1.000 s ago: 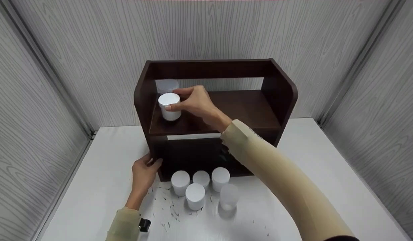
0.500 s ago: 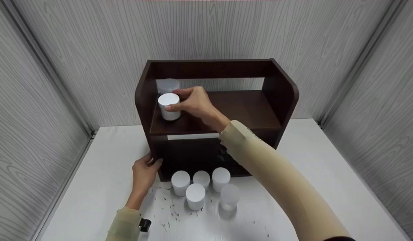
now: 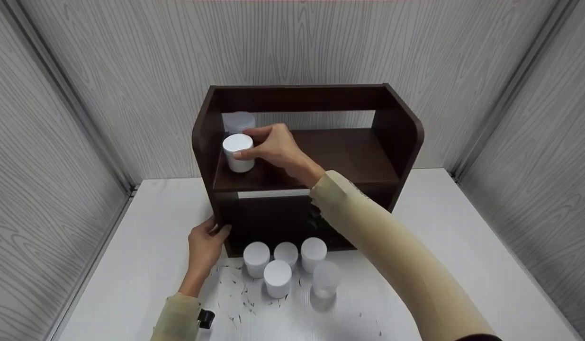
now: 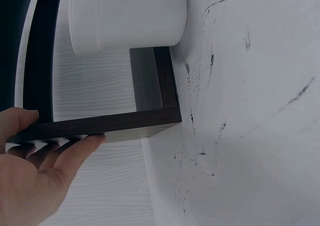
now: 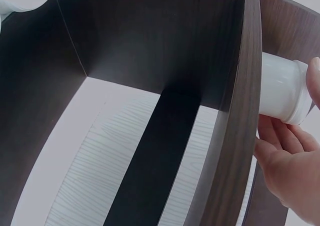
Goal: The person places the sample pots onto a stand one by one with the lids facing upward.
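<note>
My right hand (image 3: 279, 146) holds a white lidded jar (image 3: 240, 163) between thumb and fingers at the left end of the upper shelf. The right wrist view has this jar (image 5: 280, 86) partly hidden behind the shelf board edge. Behind it, against the left side, stands a translucent jar (image 3: 240, 118). My left hand (image 3: 203, 248) grips the left side panel of the dark brown wooden rack (image 3: 344, 151), low down. In the left wrist view the thumb lies on one face of the panel (image 4: 120, 121) and the fingers on the other.
Several white jars (image 3: 277, 279) stand on the white table (image 3: 415, 284) before the rack, with a clear frosted one (image 3: 325, 282) at their right. Dark scuff marks streak the tabletop near them. Grey wood-grain walls (image 3: 297, 42) enclose the table.
My right hand has shifted the white jar very slightly left and toward the shelf's front edge. My left hand stays on the side panel.
</note>
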### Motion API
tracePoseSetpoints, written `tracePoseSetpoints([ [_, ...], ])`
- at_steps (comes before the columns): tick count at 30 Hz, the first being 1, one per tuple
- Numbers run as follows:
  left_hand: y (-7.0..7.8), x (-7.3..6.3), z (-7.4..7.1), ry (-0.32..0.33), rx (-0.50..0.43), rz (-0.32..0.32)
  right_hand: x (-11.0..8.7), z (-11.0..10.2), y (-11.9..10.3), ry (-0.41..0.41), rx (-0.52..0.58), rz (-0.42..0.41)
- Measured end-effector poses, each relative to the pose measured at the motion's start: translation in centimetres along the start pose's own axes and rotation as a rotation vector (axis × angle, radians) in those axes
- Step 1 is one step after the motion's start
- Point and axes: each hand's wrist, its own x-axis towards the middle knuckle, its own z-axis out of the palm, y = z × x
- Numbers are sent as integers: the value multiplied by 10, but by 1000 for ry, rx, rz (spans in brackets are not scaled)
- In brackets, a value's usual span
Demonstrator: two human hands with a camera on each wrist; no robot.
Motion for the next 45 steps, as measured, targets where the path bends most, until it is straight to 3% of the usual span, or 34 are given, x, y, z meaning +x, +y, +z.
tracePoseSetpoints([
  [17,-1,1,2,2,21,-11,-3,-7,8,-24,53,-20],
  [25,-3,1,3,7,20,-1,-18,-24,14,0,78,7],
  [33,-5,-4,-1,-11,14,-21,-56,-28,12,31,114,-34],
  [38,-3,-3,-1,2,15,-6,-92,-30,8,43,126,-95],
  [45,1,0,1,9,2,-12,-143,-46,18,63,115,-109],
])
